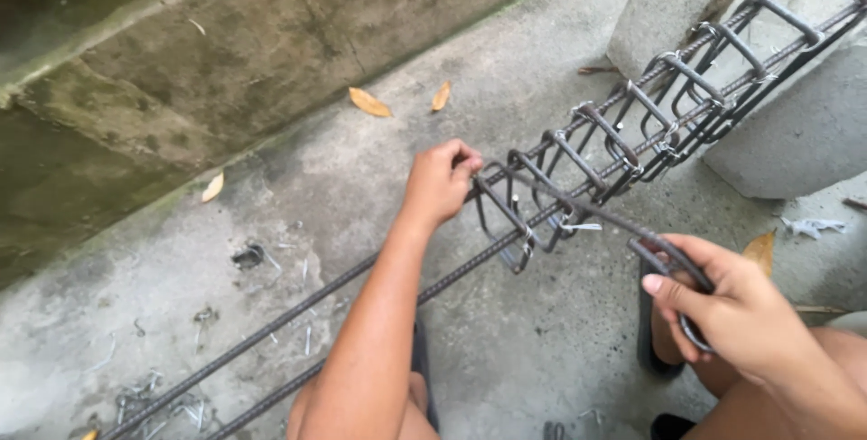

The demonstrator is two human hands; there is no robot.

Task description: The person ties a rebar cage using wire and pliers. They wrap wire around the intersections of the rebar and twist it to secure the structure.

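Nearest the camera, the right hand [736, 309] is closing its grip around a bent steel stirrup [673, 264], fingers pinching the dark loop above the person's knee. A little further out, the left hand [440, 180] is curling its grip tight around the end stirrup of the rebar cage [632, 133], which is lying across the concrete floor [506, 332] and rising toward grey concrete blocks [795, 133]. Long bars [271, 332] are running back past the forearm. Beyond, dry leaves [370, 102] are lying by the stained wall [181, 60].
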